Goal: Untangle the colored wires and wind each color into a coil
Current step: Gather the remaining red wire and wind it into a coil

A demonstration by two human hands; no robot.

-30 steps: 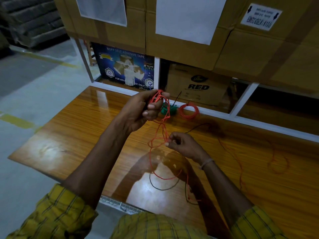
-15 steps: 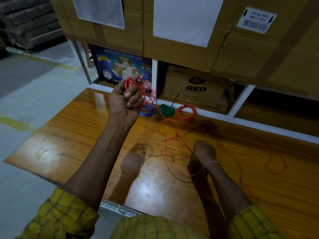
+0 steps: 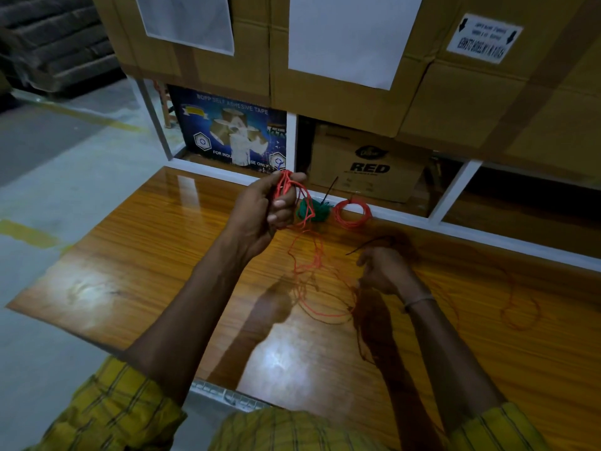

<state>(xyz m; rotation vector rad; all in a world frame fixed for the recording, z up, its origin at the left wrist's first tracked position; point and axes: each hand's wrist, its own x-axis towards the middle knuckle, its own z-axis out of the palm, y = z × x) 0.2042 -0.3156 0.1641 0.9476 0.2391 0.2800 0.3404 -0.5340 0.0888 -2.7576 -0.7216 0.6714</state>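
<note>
1. Behind the table, stacked cardboard boxes [image 3: 341, 89] fill a white-framed shelf; a blue tape carton [image 3: 227, 131] and a brown box marked RED [image 3: 367, 161] sit in the lower bays.
2. Across the lower part of the view runs a glossy wooden table [image 3: 146, 255], its left edge over a grey floor [image 3: 48, 174] with a yellow line.
3. Both forearms reach over the table from yellow checked sleeves [image 3: 107, 415].
4. Raised above the table's far edge, the left hand [image 3: 263, 209] has its fingers curled round a bunch of red wire loops [image 3: 286, 187].
5. Lower and to the right, the right hand [image 3: 383, 271] has its fingers curled, pinching wire strands near the tabletop; which strand it holds cannot be told.
6. Between the hands, loose red wire [image 3: 309, 265] hangs from the left hand down onto the table, mixed with a dark wire [image 3: 364, 249].
7. Against the shelf frame lie a wound red coil [image 3: 353, 213] and, just left of it, a green coil [image 3: 309, 211], partly behind the left hand's wire.
8. Far right, another faint red strand [image 3: 520, 307] lies in shadow.
</note>
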